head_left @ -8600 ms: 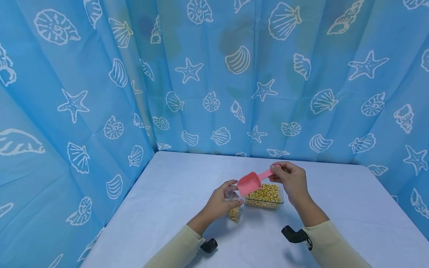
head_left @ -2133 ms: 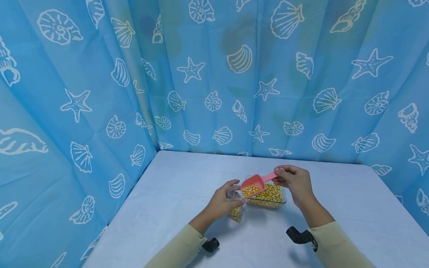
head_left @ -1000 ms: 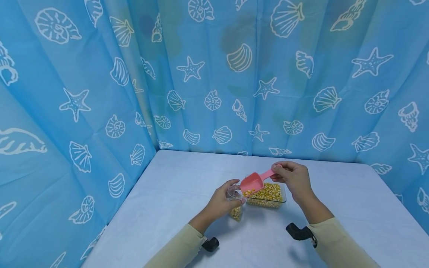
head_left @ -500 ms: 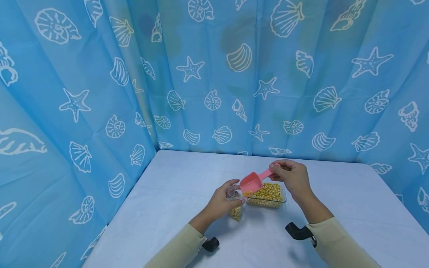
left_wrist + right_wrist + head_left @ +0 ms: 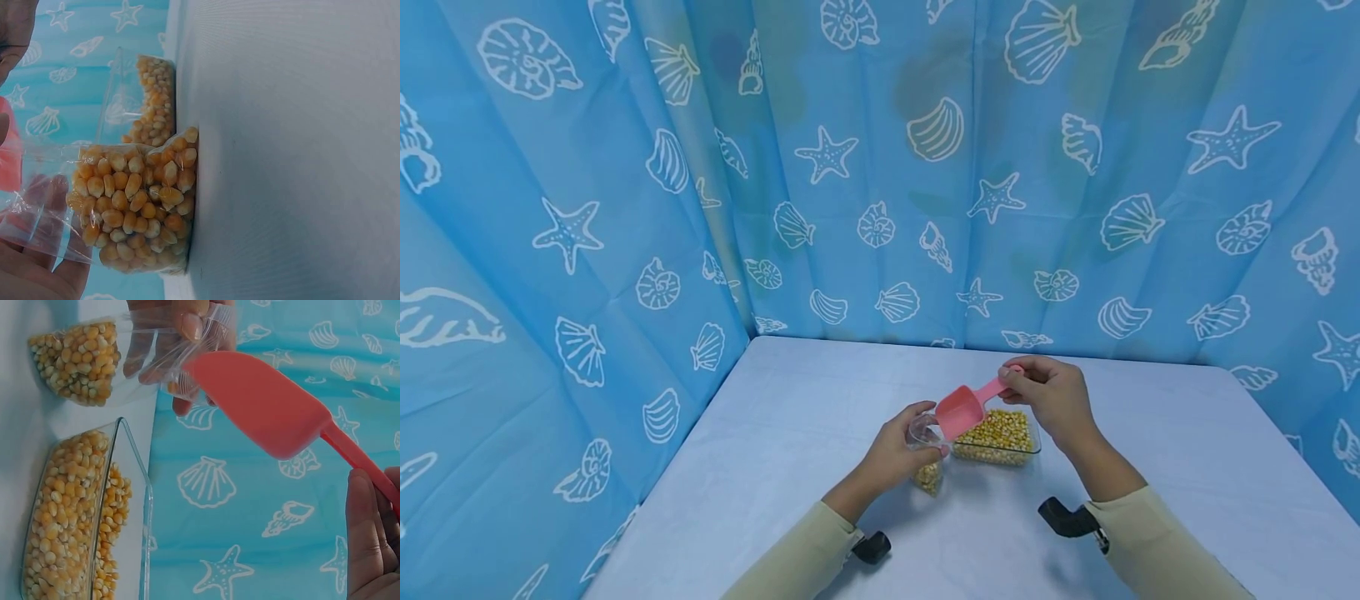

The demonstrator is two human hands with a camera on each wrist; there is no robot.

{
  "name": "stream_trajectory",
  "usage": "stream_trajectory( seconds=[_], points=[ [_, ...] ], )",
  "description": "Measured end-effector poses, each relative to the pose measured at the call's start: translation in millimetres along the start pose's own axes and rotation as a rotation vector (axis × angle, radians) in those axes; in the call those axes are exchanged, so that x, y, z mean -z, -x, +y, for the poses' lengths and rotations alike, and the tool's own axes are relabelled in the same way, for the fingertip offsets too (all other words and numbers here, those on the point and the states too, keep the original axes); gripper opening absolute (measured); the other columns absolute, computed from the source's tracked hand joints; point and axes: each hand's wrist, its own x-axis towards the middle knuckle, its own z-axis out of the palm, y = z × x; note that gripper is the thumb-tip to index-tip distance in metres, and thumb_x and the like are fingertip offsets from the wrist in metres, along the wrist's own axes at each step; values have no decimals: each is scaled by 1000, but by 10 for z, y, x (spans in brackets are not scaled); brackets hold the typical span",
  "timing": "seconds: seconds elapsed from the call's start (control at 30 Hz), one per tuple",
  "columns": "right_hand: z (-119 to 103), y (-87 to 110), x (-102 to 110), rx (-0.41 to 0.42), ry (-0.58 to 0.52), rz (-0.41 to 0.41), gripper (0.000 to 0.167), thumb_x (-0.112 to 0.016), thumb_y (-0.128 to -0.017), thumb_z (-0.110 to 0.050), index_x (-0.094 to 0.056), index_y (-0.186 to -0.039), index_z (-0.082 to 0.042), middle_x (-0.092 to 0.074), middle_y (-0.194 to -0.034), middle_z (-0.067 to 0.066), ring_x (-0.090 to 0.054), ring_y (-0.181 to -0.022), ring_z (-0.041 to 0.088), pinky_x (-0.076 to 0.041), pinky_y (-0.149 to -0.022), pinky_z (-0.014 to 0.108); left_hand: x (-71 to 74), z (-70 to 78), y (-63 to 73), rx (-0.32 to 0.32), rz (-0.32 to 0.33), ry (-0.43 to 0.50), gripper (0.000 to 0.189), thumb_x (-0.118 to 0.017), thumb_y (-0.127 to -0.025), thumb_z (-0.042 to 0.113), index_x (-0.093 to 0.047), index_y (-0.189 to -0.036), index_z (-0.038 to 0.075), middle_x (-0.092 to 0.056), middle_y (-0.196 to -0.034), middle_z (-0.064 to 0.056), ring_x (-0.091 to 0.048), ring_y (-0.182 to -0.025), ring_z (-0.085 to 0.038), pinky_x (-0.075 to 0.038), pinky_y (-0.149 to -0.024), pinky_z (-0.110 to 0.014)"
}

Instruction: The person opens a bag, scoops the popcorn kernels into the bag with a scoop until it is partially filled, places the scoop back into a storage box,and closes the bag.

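Observation:
My left hand (image 5: 891,454) holds the open top of a clear plastic bag (image 5: 131,206), whose lower part is filled with corn kernels and rests on the table. In my right hand (image 5: 1052,400), thumb and fingers pinch the handle of a pink scoop (image 5: 958,412). The scoop tilts down to the left, its tip at the bag's mouth; no kernels show in its bowl in the head view. From the right wrist, the underside of the scoop (image 5: 262,406) is seen, with a kernel or so inside the bag's neck below the tip.
A clear rectangular container (image 5: 1000,452) of corn kernels stands just right of the bag, below the scoop. A white cloth covers the table (image 5: 820,392). Behind and to the left hangs a blue curtain (image 5: 865,167) with shell prints.
The scoop was bare at first, then held kernels about two seconds ago. It has since tipped steeper, and its kernels have slid out at the bag's mouth. My left hand stays nearly still.

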Motion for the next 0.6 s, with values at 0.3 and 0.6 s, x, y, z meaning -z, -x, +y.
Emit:
stream_trajectory(
  seconds=[0.3, 0.6],
  points=[
    [78, -48, 109, -25, 6, 33, 43, -65, -94, -34, -65, -117, 2, -68, -101, 18, -70, -80, 15, -55, -72, 24, 1, -2, 6, -18, -13, 15, 69, -77, -84, 31, -44, -144, 20, -61, -120, 18, -58, -102, -6, -46, -95, -45],
    [225, -65, 222, -63, -59, 131, 45, -65, -94, -34, -63, -121, 2, -68, -99, 11, -70, -79, 13, -54, -73, 22, 2, 22, 7, -29, -14, 7, 68, -76, -85, 28, -43, -144, 23, -62, -124, 11, -59, -100, -5, -45, -96, -44]
  ],
)
